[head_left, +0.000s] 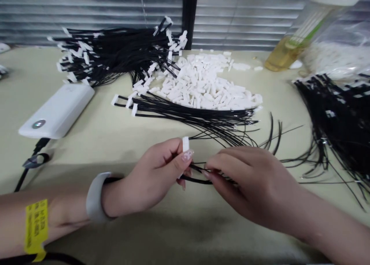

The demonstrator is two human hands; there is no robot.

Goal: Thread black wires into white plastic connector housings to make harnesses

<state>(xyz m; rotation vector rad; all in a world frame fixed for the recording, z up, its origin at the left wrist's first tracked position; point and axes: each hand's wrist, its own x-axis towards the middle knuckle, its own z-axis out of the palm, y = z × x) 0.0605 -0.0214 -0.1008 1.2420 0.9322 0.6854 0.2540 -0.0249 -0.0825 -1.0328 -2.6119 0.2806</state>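
My left hand (157,172) pinches a small white connector (185,144) upright between thumb and fingers, near the middle of the view. Black wires (199,180) run from beneath my left fingers across to my right hand (248,180), whose thumb and index finger are closed on them. Just beyond both hands lies a bundle of black wires (187,112), a few with white connectors at their left ends. Behind that bundle is a heap of loose white connectors (208,83). My right palm and the other right fingertips are hidden.
A thick pile of black wires (124,53) with white ends lies at the back left, near a white power bank (58,112) with a cable. More black wires (343,122) lie at the right, below a clear bag (338,58) and a tilted bottle (283,53).
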